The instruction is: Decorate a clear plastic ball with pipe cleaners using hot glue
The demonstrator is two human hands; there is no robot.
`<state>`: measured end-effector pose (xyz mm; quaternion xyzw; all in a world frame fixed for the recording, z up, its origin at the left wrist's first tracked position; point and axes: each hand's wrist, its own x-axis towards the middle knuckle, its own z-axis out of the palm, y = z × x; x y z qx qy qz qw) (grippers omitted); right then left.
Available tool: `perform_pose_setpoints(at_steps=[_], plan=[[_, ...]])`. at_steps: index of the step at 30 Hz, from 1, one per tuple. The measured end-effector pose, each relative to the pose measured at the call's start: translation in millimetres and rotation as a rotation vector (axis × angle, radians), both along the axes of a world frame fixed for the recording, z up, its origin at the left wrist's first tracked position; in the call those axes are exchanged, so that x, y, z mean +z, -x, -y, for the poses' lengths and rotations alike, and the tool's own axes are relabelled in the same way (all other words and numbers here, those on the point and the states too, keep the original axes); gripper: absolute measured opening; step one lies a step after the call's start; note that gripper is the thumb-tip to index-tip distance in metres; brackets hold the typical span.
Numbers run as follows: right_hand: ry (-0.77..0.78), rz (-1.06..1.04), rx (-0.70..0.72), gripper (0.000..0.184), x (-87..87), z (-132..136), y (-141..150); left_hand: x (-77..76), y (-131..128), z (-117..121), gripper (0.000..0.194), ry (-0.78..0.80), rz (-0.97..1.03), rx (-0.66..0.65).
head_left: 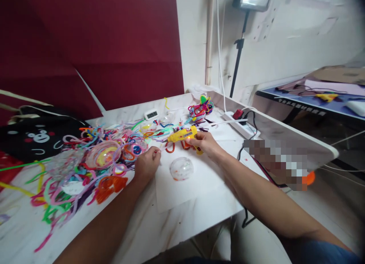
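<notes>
On my feed, the fingers of my right hand [207,143] grip the yellow glue gun [182,135] at the clear shell's [181,169] twelve o'clock, nozzle facing nine, presumably keeping its tip near my left hand [147,163]. Those left fingers are curled; I can't tell whether they pinch anything. White paper [168,202] underlies the shell, perhaps shielding the tabletop [139,228].

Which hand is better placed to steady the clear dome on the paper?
The left hand, I'd judge: it is beside the clear dome, while the right hand is occupied holding the yellow glue gun. Whether the left hand pinches something small is unclear.
</notes>
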<state>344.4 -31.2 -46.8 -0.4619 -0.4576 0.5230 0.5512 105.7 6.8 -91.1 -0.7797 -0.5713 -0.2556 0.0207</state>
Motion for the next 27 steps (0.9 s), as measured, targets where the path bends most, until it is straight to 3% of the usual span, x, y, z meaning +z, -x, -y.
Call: perform_pose_setpoints(at_steps=[8,12,17,23,27], plan=[[0.033,0.076,0.02,0.031,-5.2,0.4,-1.5,-3.2,-4.8,6.3,0.032,-0.093,-0.064,-0.071],[0.01,0.111,0.021,0.036,-12.0,-2.7,-4.9,-2.1,-7.6,9.2,0.042,-0.14,-0.27,-0.13],[0.012,0.145,0.018,0.035,-16.1,-4.3,-7.2,0.0,9.8,-11.8,0.043,-0.121,-0.471,-0.271],[0.042,0.169,-0.02,0.039,-19.2,-6.2,-9.2,3.4,33.4,-41.2,0.04,-0.097,-0.433,-0.321],[0.037,0.182,-0.013,0.041,-21.0,-7.3,-10.4,22.8,44.5,-40.5,0.038,-0.09,-0.4,-0.35]])
